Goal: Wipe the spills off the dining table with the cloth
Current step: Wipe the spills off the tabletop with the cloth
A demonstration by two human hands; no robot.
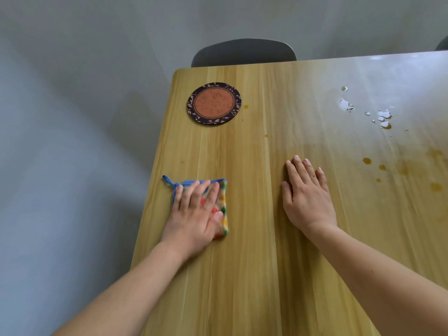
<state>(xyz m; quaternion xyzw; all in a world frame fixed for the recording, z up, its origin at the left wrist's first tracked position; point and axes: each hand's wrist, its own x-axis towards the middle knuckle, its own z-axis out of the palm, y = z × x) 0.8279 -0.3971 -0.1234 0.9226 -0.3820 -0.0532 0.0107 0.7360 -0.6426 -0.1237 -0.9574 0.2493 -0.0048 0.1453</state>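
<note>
A folded cloth [223,204] with a blue trim, a blue loop and coloured patches lies near the left edge of the wooden dining table [254,263]. My left hand [196,214] lies flat on top of it, fingers straight, covering most of it. My right hand [308,197] rests flat on the bare wood to the right, holding nothing. Orange-brown spill drops [367,161] dot the table at the right. Glistening wet splashes [384,116] sit farther back on the right. A few small drops [246,106] lie beside the coaster.
A round coaster [214,103] with a dark leafy rim and orange centre sits at the back left of the table. A grey chair back [243,52] stands behind the far edge. Grey floor lies past the table's left edge.
</note>
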